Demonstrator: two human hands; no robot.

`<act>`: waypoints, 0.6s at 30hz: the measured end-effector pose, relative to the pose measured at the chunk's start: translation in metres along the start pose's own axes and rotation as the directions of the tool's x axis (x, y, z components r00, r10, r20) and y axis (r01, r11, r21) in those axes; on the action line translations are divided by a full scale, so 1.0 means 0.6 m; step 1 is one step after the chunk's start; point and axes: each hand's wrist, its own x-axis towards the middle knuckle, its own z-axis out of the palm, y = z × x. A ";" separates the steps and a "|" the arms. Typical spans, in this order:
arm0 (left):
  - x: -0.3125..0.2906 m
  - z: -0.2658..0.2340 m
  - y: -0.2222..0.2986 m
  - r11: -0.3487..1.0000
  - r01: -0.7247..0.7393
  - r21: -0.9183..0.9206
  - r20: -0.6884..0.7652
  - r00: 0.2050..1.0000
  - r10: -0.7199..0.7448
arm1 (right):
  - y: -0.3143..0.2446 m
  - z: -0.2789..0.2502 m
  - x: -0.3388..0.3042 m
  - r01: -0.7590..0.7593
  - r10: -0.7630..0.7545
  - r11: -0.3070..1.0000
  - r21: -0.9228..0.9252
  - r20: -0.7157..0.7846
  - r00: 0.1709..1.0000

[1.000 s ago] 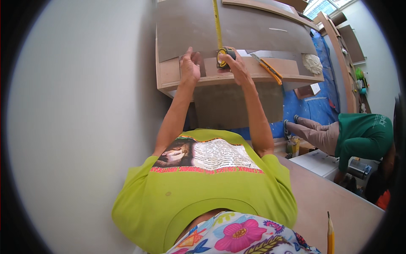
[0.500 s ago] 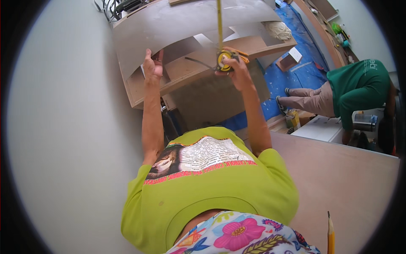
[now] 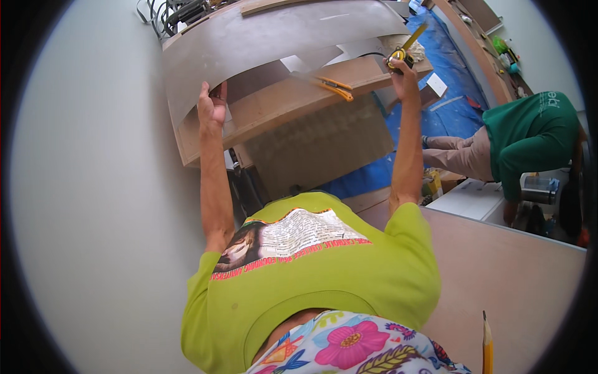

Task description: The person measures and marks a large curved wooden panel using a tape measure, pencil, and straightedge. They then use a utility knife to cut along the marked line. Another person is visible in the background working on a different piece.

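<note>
My left hand (image 3: pixel 212 109) is closed on the near edge of a large, thin grey sheet (image 3: pixel 243 47), its thumb up at the edge and its other fingers partly hidden. The sheet bows upward over a wooden workbench (image 3: pixel 274 103). In my right hand (image 3: pixel 405 78), over the bench's right end, is a yellow and black tape measure (image 3: pixel 398 58). Its yellow blade sticks out a short way, up and to the right. Between my hands, a tool with two orange handles (image 3: pixel 337 88) lies at the bench's front edge.
A wooden strip (image 3: pixel 265 6) lies on the sheet's far side. Blue floor covering (image 3: pixel 458 118) spreads at the right, where a person in a green top (image 3: pixel 529 134) bends over a white box (image 3: pixel 467 199). A pale wall (image 3: pixel 93 187) stands at left; a pencil (image 3: pixel 487 346) shows lower right.
My right hand has carried the tape measure to the right, and its blade now slants right. The orange-handled tool is uncovered. My left hand has shifted slightly left and down with the sheet.
</note>
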 end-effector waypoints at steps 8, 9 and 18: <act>-0.016 0.020 0.011 0.999 -0.033 0.031 -0.022 0.999 0.033 | 0.037 -0.056 0.112 -0.189 0.236 0.935 0.300 -0.126 0.964; -0.019 0.025 0.009 0.998 -0.048 0.028 0.000 0.999 0.048 | 0.043 -0.062 0.128 -0.215 0.263 0.924 0.318 -0.119 0.957; -0.012 0.015 0.026 0.999 -0.037 0.032 -0.010 0.999 0.038 | 0.152 -0.124 0.270 -0.483 0.539 0.832 0.272 -0.193 0.820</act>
